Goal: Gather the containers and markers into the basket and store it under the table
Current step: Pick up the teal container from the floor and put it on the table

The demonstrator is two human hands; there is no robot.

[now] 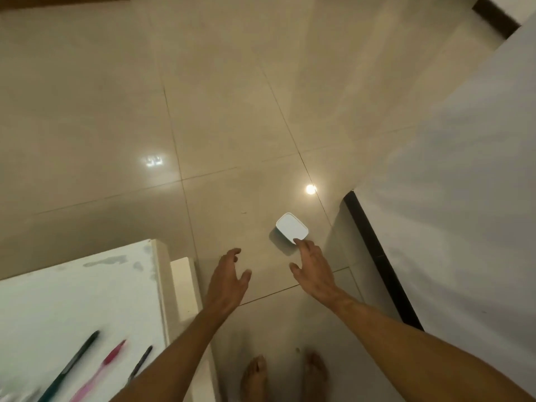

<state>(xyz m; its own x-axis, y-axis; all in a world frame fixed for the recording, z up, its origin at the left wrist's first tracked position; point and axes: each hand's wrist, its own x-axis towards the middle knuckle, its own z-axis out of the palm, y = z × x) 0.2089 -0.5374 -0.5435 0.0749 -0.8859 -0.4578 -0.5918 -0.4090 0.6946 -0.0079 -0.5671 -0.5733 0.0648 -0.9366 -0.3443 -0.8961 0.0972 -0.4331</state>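
Glossy tiled floor (232, 111), smooth white plastic container (291, 226), scuffed matt white table top (72, 291)

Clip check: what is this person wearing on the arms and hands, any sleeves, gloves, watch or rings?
Nothing is worn there. The left hand and right hand are bare, without gloves, and no rings show, though the frame is slightly blurred. Both forearms are uncovered down to the frame's edge: no sleeves, watch, bracelet or markings. The feet are bare too.

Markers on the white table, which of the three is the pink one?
The middle marker, pink with a red upper end, lying between the thick dark marker on its left and the thin dark marker on its right.
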